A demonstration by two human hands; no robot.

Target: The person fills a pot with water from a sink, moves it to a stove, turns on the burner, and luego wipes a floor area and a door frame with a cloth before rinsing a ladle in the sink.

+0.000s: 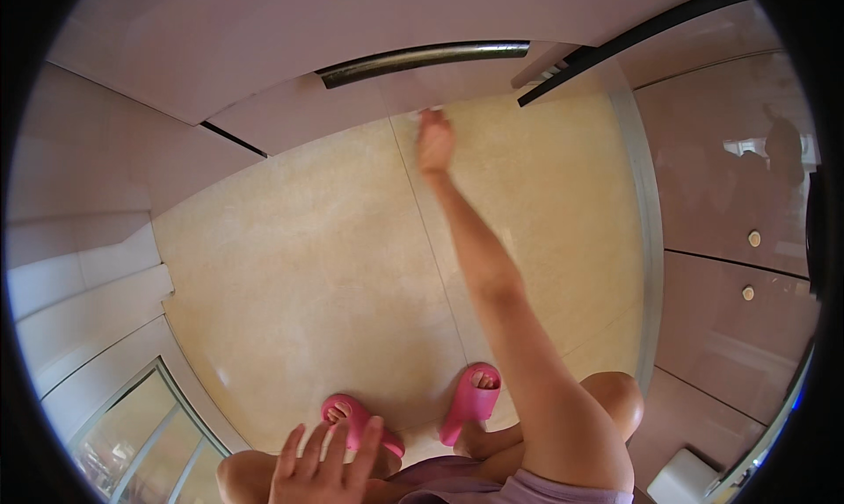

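My right hand (436, 145) is stretched far forward, its fingertips at the bottom edge of a glossy pinkish cabinet front (422, 89). Bits of a small white piece (417, 116) show around the fingers; it looks like a cloth or tissue, but blur and the hand hide most of it. Above the hand runs a curved metal bar handle (428, 61). My left hand (323, 464) is near my left knee with its fingers spread, and nothing shows in it. Below it I see my feet in pink slippers (469, 398) on the beige tiled floor (303, 253).
At the right of the handle, a dark-edged panel (560, 75) juts out beside a gap. Glossy cabinet doors with round knobs (754, 238) line the right side. A glass-paned white door (138, 431) stands at the lower left, and a white box-like object (682, 479) at the lower right.
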